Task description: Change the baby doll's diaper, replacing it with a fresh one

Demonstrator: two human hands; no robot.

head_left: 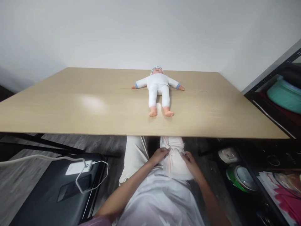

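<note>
Over my lap lies a white diaper (176,161), spread lengthwise with its far end under the table's front edge. My left hand (160,156) pinches its left side near the middle. At its right side my right hand (190,160) grips the edge with bent fingers. On the table a baby doll (159,89) in a white suit with blue cuffs and a printed cap lies on its back. Its arms are stretched out sideways and its bare feet point toward me. Neither hand touches the doll.
The wooden table (105,116) spans the view ahead. On a black seat (47,188) at lower left lie a white power bank (78,167) with a cable and a dark phone (74,187). At right, a shelf holds a teal container (285,94); a green-rimmed tub (241,177) stands lower.
</note>
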